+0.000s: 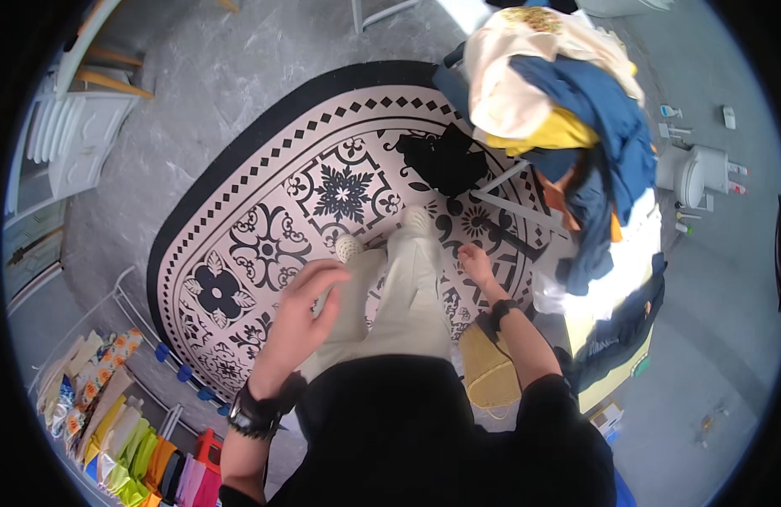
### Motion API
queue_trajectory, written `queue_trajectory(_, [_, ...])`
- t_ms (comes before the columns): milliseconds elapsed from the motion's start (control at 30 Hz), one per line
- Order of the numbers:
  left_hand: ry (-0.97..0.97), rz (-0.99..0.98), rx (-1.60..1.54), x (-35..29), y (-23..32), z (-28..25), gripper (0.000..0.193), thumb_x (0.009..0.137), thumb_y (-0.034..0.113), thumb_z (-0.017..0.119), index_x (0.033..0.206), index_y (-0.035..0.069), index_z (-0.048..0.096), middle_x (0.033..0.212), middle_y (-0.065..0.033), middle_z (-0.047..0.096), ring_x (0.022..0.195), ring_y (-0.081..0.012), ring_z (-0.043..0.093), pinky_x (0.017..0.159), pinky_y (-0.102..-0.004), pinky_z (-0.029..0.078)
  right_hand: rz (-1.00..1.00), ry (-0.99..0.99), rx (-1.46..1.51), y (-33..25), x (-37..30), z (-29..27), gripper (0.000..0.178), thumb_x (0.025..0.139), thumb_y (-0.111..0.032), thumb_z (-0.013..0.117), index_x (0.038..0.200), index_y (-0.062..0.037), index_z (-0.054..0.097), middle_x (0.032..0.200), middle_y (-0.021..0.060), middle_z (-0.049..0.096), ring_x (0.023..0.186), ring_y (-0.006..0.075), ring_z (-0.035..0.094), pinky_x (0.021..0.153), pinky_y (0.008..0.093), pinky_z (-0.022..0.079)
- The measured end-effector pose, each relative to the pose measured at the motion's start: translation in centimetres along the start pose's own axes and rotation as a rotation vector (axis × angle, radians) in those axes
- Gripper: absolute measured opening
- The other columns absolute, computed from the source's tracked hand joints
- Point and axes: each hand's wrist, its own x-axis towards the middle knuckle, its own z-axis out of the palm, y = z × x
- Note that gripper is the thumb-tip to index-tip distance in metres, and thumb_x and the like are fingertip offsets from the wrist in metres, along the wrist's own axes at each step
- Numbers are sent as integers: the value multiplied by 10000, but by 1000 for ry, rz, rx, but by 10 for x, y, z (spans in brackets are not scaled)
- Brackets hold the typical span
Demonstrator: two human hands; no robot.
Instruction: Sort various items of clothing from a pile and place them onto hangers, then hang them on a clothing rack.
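Note:
My left hand (pixel 302 314) hangs in front of my left thigh, empty, with the thumb apart from the bent fingers. My right hand (pixel 476 264) is above the patterned mat, right of my legs. Its fingers are curled in and nothing shows in them. Beyond it, a heap of clothes (pixel 508 93) in cream, yellow and dark blue lies over a stand with pale legs (pixel 517 207). A crumpled black garment (pixel 445 160) lies on the mat (pixel 268 247) beside that stand. Neither hand touches any of these clothes.
At the lower left stands a rack (pixel 120 291) with several colourful folded cloths (pixel 137 448). A yellow woven basket (pixel 489 367) sits under my right forearm. Dark clothing (pixel 618 334) lies at the right. A toilet (pixel 693 176) is farther right, and a white cabinet (pixel 84 139) is upper left.

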Motion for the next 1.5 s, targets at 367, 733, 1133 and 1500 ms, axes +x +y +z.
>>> queue_trajectory(367, [294, -63, -81, 114, -275, -25, 143, 960, 1, 482, 1033, -35, 599, 1091, -104, 600, 964, -174, 573, 861, -284, 443, 41, 195, 148, 101, 272, 101, 477, 828, -190, 674, 1265, -32, 570, 1174, 149, 564, 820, 219, 652, 684, 325, 545])
queue_trajectory(733, [376, 124, 95, 228, -453, 20, 140, 935, -34, 482, 1003, -25, 605, 1066, -115, 611, 971, -208, 592, 865, -296, 451, 126, 522, 620, 215, 484, 85, 324, 877, -211, 717, 1084, 11, 605, 876, 85, 634, 659, 222, 641, 560, 310, 547])
queue_trajectory(1133, [-69, 97, -46, 177, -243, -53, 252, 841, -48, 581, 1082, -9, 641, 1103, -151, 616, 1037, -302, 612, 921, -344, 472, -395, 372, 338, -175, 84, 63, 104, 944, -54, 601, 1013, 3, 654, 847, -18, 610, 697, 56, 540, 631, 211, 440])
queue_trajectory(1500, [-239, 304, 16, 68, -56, -105, 545, 740, 8, 716, 1259, 59, 557, 1458, -215, 413, 1368, -395, 386, 1081, -431, 380, -841, 109, 395, -420, -243, 32, 76, 867, 27, 681, 938, 9, 699, 825, 47, 657, 686, 76, 559, 595, 213, 435])
